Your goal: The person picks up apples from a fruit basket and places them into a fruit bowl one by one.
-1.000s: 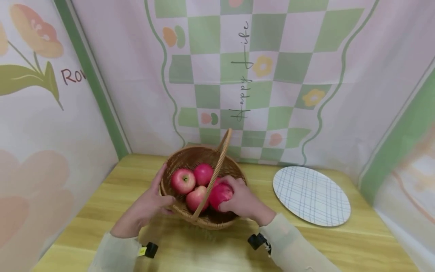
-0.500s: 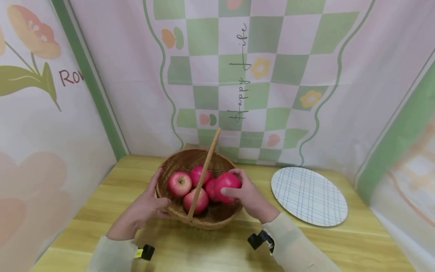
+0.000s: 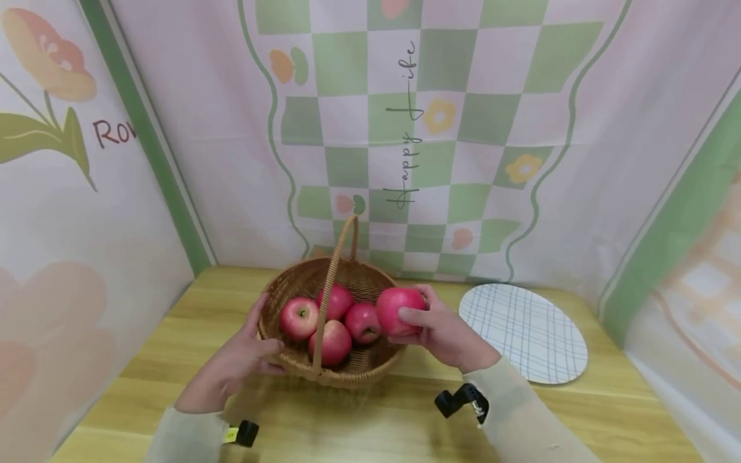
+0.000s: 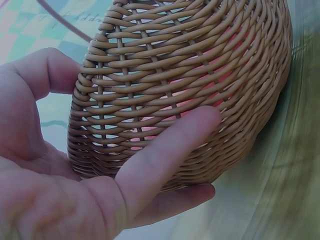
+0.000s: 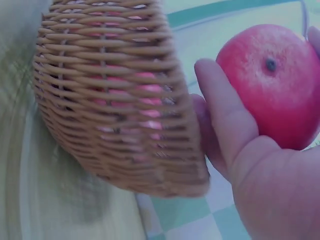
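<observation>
My left hand (image 3: 243, 360) holds the brown wicker basket (image 3: 347, 379) at its left side. In the left wrist view, fingers (image 4: 170, 155) lie along the woven outer wall. Several red apples (image 3: 330, 344) sit inside the basket, under its arched handle (image 3: 328, 283). At the basket's right rim, my right hand (image 3: 448, 331) grips a red pomegranate (image 3: 399, 308), thumb in front. In the right wrist view the pomegranate (image 5: 275, 95) shows a dark stem spot and stands apart from the basket wall (image 5: 110, 100). The fingers behind the fruit are partly hidden.
A white oval plate (image 3: 532, 328) with blue grid lines lies to the right on the wooden table (image 3: 370, 424), partly behind my right wrist. A printed cloth (image 3: 393, 128) hangs behind the table, with further cloth walls on both sides.
My right hand has lifted the pomegranate from among the apples and moved it right, to the basket's rim. The basket appears slightly further left, with my left hand still on it.
</observation>
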Motion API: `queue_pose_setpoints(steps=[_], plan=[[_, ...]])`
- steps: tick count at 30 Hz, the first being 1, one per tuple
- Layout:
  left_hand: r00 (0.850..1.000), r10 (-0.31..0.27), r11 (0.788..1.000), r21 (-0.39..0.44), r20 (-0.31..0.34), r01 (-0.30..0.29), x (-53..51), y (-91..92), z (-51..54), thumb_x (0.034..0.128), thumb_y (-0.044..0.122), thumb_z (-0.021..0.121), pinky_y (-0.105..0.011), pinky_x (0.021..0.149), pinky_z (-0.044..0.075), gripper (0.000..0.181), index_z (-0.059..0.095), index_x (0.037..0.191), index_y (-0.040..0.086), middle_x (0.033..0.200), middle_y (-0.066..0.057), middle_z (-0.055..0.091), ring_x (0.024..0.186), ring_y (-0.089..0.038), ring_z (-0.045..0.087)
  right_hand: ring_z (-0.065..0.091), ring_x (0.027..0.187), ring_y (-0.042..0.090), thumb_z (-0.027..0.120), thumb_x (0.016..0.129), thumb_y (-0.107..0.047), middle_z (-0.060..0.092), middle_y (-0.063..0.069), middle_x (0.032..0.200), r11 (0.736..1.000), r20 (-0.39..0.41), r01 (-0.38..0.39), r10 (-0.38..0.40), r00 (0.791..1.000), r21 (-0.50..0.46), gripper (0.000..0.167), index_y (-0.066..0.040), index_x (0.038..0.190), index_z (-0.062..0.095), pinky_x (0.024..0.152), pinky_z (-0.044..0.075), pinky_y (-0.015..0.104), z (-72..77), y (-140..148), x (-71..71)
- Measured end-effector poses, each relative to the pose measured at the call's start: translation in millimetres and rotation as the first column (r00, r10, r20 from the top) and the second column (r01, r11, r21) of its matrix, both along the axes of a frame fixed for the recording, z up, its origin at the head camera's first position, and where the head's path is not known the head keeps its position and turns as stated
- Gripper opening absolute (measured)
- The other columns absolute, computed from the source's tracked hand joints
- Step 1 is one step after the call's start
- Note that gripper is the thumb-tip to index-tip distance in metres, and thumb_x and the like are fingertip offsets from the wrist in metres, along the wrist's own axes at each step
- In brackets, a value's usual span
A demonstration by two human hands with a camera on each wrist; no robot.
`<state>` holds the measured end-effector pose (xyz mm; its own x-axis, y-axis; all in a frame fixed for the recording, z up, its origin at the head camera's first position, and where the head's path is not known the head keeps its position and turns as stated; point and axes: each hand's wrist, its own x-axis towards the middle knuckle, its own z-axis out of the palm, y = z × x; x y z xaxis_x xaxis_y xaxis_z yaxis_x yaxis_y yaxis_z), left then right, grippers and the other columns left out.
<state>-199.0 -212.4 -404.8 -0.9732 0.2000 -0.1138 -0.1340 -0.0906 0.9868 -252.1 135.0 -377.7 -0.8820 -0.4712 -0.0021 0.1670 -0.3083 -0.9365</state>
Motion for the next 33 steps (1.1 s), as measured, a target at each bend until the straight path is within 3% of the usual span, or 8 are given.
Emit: queue_pose_setpoints(steps=[4, 9, 16, 20, 24, 33], plan=[[1.000, 0.001, 1.000, 0.008, 0.008, -0.001, 1.4, -1.3, 0.3, 0.0798, -0.012, 0.054, -0.056, 0.079, 0.056, 0.112, -0.010, 0.159, 0.035, 0.156, -0.030, -0.021, 0.120, -0.063, 0.042, 0.057, 0.113, 0.037, 0.072, 0.090, -0.006, 0.027, 0.027, 0.144, 0.999, -0.010, -0.024, 0.024, 1.000, -0.021, 0.069, -0.010, 0.135, 0.020, 0.093, 0.051, 0.054, 2.9, 15, -2.3], [1.000, 0.002, 1.000, 0.021, 0.019, -0.002, 1.4, -1.6, 1.7, 0.0807, -0.013, 0.053, -0.057, 0.080, 0.056, 0.111, -0.009, 0.159, 0.036, 0.156, -0.028, -0.024, 0.122, -0.065, 0.036, 0.052, 0.119, 0.037, 0.066, 0.088, 0.008, 0.025, 0.022, 0.147, 1.000, -0.060, -0.023, 0.022, 0.998, -0.016, 0.075, -0.015, 0.146, 0.025, 0.098, 0.048, 0.051, 2.1, 40, -7.3], [1.000, -0.006, 1.000, 0.014, 0.019, 0.006, 1.4, -1.6, 2.7, 0.0815, -0.012, 0.052, -0.057, 0.080, 0.055, 0.111, -0.011, 0.158, 0.036, 0.156, -0.028, -0.024, 0.123, -0.066, 0.035, 0.043, 0.127, 0.033, 0.054, 0.097, 0.003, 0.020, 0.012, 0.150, 0.994, -0.045, 0.046, -0.051, 0.998, -0.095, 0.053, -0.018, 0.140, 0.032, 0.101, 0.045, 0.053, -4.1, 76, -13.6], [1.000, -0.005, 1.000, 0.025, 0.027, 0.004, 0.8, -0.8, 2.9, 0.0810, -0.013, 0.052, -0.058, 0.080, 0.055, 0.111, -0.011, 0.159, 0.035, 0.156, -0.030, -0.023, 0.122, -0.065, 0.037, 0.048, 0.122, 0.031, 0.058, 0.097, 0.000, 0.021, 0.011, 0.148, 0.993, -0.050, 0.112, -0.110, 0.993, 0.024, 0.059, -0.021, 0.145, 0.033, 0.096, 0.050, 0.050, -9.1, 97, -17.7], [0.999, -0.006, 0.999, 0.035, 0.033, 0.004, 0.6, -0.3, 3.7, 0.0801, -0.013, 0.052, -0.058, 0.080, 0.055, 0.111, -0.012, 0.159, 0.034, 0.155, -0.032, -0.022, 0.120, -0.065, 0.040, 0.051, 0.118, 0.031, 0.062, 0.095, 0.000, 0.023, 0.014, 0.146, 0.977, -0.064, 0.164, -0.157, 0.986, 0.135, 0.064, -0.017, 0.148, 0.031, 0.094, 0.050, 0.051, -15.3, 119, -23.6], [0.999, -0.009, 0.999, 0.040, 0.033, 0.007, 1.0, -0.8, 3.0, 0.0794, -0.013, 0.052, -0.059, 0.080, 0.055, 0.112, -0.013, 0.158, 0.034, 0.154, -0.033, -0.023, 0.120, -0.065, 0.039, 0.048, 0.113, 0.027, 0.063, 0.092, 0.007, 0.017, 0.010, 0.143, 0.938, 0.024, 0.313, -0.319, 0.947, 0.149, 0.073, -0.024, 0.147, 0.026, 0.094, 0.051, 0.045, -36.9, 175, -44.2]])
